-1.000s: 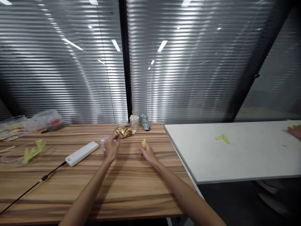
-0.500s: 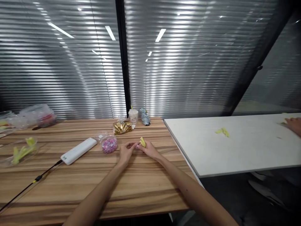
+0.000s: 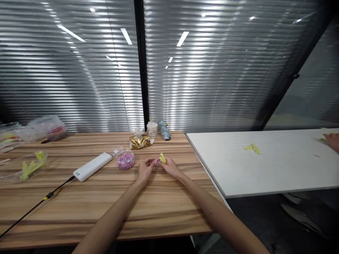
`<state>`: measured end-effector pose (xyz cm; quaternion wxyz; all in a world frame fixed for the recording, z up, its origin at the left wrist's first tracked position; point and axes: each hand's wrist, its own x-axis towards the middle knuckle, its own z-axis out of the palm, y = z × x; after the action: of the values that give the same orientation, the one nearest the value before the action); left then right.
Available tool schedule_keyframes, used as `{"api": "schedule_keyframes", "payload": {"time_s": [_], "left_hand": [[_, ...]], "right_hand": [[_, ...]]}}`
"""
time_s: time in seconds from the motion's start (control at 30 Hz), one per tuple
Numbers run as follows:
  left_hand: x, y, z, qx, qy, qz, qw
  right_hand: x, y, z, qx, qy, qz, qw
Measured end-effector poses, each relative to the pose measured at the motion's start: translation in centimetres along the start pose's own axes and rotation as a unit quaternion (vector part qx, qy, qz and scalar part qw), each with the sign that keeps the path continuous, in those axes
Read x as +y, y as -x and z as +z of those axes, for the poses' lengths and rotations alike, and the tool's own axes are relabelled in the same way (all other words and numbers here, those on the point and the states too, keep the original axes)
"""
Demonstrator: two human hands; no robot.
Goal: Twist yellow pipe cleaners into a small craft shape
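My left hand [image 3: 145, 170] is closed, its fingertips pinching a small pink rubber band [image 3: 156, 162]. Opposite it, my right hand [image 3: 170, 167] is closed on a folded yellow strip [image 3: 162, 158], whose end sticks up above the thumb and fingers. The pink band lies between the fingertips of both hands; how it passes around the right fingers is too small to tell. Just left of my left hand stands a round clear tub [image 3: 125, 161] full of pink and purple rubber bands. Its clear lid [image 3: 116, 151] lies behind it.
A white power bank [image 3: 92, 167] with a black cable lies left. Yellow strips [image 3: 33, 168] sit on a clear plate. Behind are a gold packet [image 3: 140, 141], a paper cup [image 3: 152, 130] and a blue-grey wrapper [image 3: 165, 131]. Another person's hand [image 3: 332, 141] is over the white table [image 3: 278, 173].
The view has shifted slightly, so the table things appear a little further right. Between my fingertips the pink band shows more clearly, with the hands slightly further apart.
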<state>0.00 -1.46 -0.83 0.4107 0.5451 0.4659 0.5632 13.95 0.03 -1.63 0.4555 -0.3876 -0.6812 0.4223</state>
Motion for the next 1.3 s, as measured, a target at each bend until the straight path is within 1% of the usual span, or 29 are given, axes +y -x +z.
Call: {"api": "schedule_keyframes", "payload": {"time_s": [0.23, 0.4, 0.6, 0.8, 0.93, 1.03, 1.17, 1.3], "left_hand": [[-0.8, -0.3, -0.3, 0.015, -0.026, 0.021, 0.999], [-0.9, -0.3, -0.4, 0.008, -0.030, 0.019, 0.999], [-1.1, -0.4, -0.4, 0.007, -0.019, 0.002, 1.000], [-0.9, -0.3, -0.3, 0.024, -0.024, 0.001, 0.999], [-0.6, -0.3, -0.3, 0.023, -0.028, -0.003, 0.999], [-0.4, -0.4, -0.4, 0.024, -0.038, 0.000, 0.999], [-0.1, -0.8, -0.7, 0.023, -0.079, 0.003, 0.997], [0.2, -1.2, -0.8, 0.025, -0.084, -0.002, 0.996]], "right_hand": [[-0.4, 0.4, -0.1, -0.016, 0.009, -0.031, 0.999], [-0.5, 0.3, 0.0, -0.016, 0.014, -0.046, 0.999], [-0.1, 0.0, 0.1, -0.005, 0.025, -0.024, 0.999], [0.0, 0.0, 0.2, 0.008, 0.028, -0.023, 0.999], [-0.1, -0.2, 0.2, 0.007, 0.049, -0.022, 0.999], [-0.4, -0.1, 0.1, 0.008, 0.066, -0.010, 0.998], [-0.8, -0.2, 0.0, 0.007, 0.079, -0.003, 0.997], [-1.1, -0.3, -0.1, 0.008, 0.088, 0.024, 0.996]]}}
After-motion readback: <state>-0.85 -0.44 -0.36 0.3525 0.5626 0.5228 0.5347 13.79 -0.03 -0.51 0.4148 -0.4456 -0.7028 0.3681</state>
